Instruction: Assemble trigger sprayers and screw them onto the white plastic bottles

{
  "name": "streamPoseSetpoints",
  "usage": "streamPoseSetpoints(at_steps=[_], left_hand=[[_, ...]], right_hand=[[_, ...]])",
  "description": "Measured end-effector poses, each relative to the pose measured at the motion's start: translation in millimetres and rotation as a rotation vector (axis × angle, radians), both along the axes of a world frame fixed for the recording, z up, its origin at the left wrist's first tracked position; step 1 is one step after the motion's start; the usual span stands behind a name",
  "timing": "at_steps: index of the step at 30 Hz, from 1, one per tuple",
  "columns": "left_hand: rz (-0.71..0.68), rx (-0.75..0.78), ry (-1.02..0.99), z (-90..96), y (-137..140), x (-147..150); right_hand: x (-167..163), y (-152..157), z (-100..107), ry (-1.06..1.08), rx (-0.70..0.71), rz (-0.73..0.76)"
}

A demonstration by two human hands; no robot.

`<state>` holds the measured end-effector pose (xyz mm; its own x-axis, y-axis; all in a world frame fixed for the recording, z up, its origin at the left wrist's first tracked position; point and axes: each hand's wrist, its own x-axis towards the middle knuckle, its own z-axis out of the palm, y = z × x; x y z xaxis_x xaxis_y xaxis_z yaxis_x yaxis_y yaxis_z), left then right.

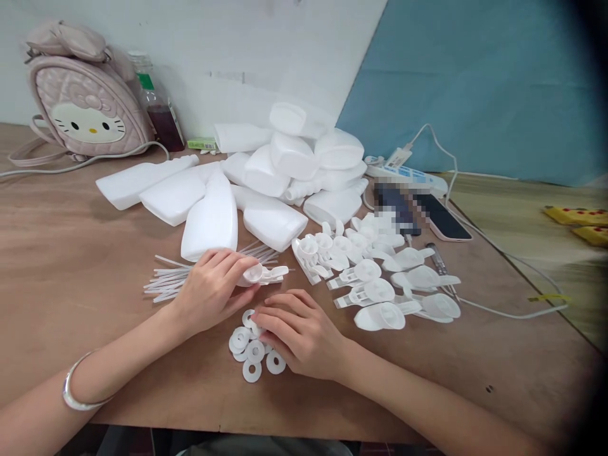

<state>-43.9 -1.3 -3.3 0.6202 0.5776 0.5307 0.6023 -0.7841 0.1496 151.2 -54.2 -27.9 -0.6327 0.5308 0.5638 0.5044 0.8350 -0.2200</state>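
Closest in, a silver bangle [70, 392] circles the left wrist, above the near edge of the brown desk [95, 291]. A small heap of white rings [249, 352] lies on the desk near that edge, some overlapping, a few flat beside the others. The right hand [304, 332] reaches over the heap from the right, its fingers bent and their tips at the upper rings; its grip looks narrow, but I cannot tell whether a ring is held in it. Just beyond, the left hand [211, 291] has its grip closed round one white spray head [266, 273], which lies sideways and juts out past the fingertips toward the right. Behind and to the left of that hand, thin clear tubes [173, 280] lie in a loose bundle. To the right, many more spray heads [373, 290] are spread over the desk. Farther back, white bottles [266, 171] lie on their sides, piled up in the middle, with a dark phone [444, 218] and a white power strip [422, 180] to their right. At the back left, a pink backpack [90, 95] stands beside a bottle of dark liquid [164, 123], before the pale wall [199, 50]
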Motion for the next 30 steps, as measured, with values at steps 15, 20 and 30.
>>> streamPoseSetpoints(at_steps=[15, 20, 30], left_hand=[[0.037, -0.006, -0.092, 0.9, 0.5, -4.6], [0.011, -0.005, -0.076, 0.7, 0.7, -3.3], [-0.006, -0.028, -0.069, -2.1, -0.5, -4.9]], right_hand=[[-16.8, 6.4, 2.7, 0.033, -0.06, -0.047], [-16.3, 7.8, -1.7, 0.055, -0.109, -0.039], [-15.3, 8.6, 0.3, 0.18, -0.1, 0.0]])
